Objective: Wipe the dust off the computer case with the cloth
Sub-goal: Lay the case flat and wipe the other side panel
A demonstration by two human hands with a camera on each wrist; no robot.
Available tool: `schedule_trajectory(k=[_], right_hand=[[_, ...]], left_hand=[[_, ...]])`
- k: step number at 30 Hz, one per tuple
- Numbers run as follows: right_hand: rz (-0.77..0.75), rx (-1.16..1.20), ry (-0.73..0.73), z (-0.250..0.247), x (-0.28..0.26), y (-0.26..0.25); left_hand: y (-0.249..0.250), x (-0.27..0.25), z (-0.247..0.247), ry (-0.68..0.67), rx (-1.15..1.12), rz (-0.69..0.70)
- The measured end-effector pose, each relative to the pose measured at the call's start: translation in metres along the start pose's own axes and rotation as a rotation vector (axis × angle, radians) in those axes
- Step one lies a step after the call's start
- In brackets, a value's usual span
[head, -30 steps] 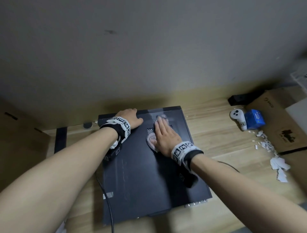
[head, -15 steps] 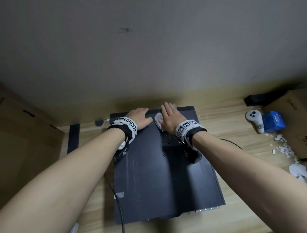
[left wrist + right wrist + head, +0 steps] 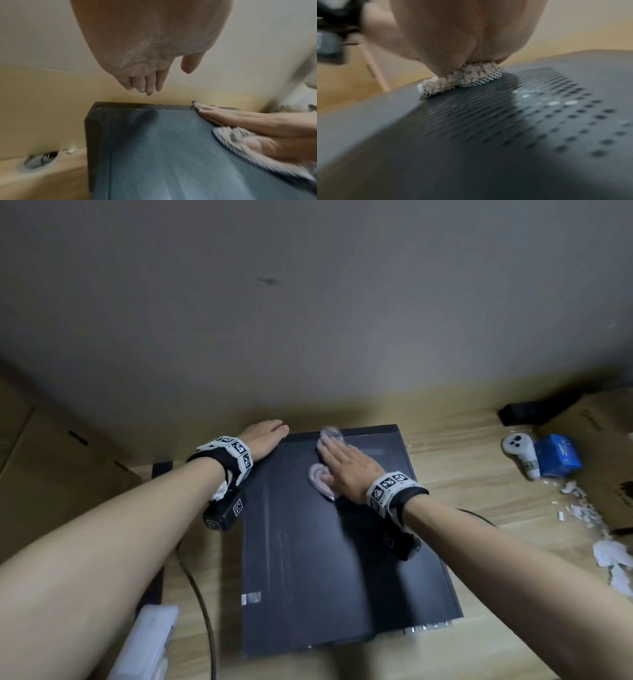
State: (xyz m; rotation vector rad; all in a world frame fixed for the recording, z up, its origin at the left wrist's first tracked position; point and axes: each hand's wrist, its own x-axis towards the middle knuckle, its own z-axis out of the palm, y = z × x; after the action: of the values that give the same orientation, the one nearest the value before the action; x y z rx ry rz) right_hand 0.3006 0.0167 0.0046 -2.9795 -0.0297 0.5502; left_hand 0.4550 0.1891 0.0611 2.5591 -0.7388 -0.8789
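The black computer case (image 3: pixel 325 559) lies flat on the wooden desk. A pale fluffy cloth (image 3: pixel 318 477) sits on its far part, close to the back edge. My right hand (image 3: pixel 346 467) lies flat on the cloth with straight fingers and presses it onto the panel. In the right wrist view the cloth (image 3: pixel 464 78) is squeezed under the palm beside the vent holes of the case (image 3: pixel 471 135). My left hand (image 3: pixel 265 436) is at the case's far left corner. The left wrist view shows that left hand (image 3: pixel 145 83) lifted above the case (image 3: pixel 163 148), fingers relaxed and holding nothing.
The wall stands right behind the case. A white controller (image 3: pixel 520 453), a blue box (image 3: pixel 556 455), a cardboard box (image 3: pixel 603 446) and paper scraps (image 3: pixel 613 556) lie at the right. A black cable (image 3: pixel 202 594) and a white object (image 3: pixel 147 642) lie left of the case.
My right hand pushed the cloth to the case's far edge, then drew back a little. My left hand left the case's top and now hovers at the far left corner.
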Motion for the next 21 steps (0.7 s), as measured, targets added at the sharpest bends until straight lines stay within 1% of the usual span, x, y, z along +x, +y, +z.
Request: schedule_trajectory(k=[2, 5, 6, 8, 10, 12, 14, 17, 19, 21], right_hand=[[0.145, 0.035, 0.005, -0.001, -0.004, 0.028], [0.312, 0.102, -0.024, -0.001, -0.021, 0.057], [0.345, 0.128, -0.031, -0.003, -0.025, 0.06], [0.372, 0.164, -0.047, -0.006, -0.024, 0.06], [0.331, 0.215, -0.034, -0.014, -0.016, 0.049], [0.231, 0.259, 0.036, -0.02, -0.003, 0.026], [0.116, 0.237, 0.102, -0.021, 0.015, -0.004], [-0.009, 0.148, 0.136, -0.015, 0.042, -0.039], [-0.05, 0.1, 0.109, -0.012, 0.051, -0.039], [-0.061, 0.076, 0.082, -0.01, 0.05, -0.026]], left_hand=[[-0.013, -0.007, 0.003, 0.021, 0.013, -0.04], [-0.034, -0.006, 0.014, 0.035, 0.085, -0.092], [-0.039, -0.004, 0.017, 0.049, 0.078, -0.118], [-0.045, 0.0, 0.024, 0.081, 0.059, -0.115], [-0.045, -0.005, 0.026, 0.092, 0.041, -0.084], [-0.047, -0.006, 0.025, 0.076, 0.039, -0.056], [-0.05, -0.003, 0.021, 0.045, 0.065, -0.04], [-0.049, 0.0, 0.012, 0.017, 0.07, -0.037], [-0.044, -0.001, 0.01, 0.021, 0.094, -0.035], [-0.04, -0.004, 0.01, 0.011, 0.102, -0.038]])
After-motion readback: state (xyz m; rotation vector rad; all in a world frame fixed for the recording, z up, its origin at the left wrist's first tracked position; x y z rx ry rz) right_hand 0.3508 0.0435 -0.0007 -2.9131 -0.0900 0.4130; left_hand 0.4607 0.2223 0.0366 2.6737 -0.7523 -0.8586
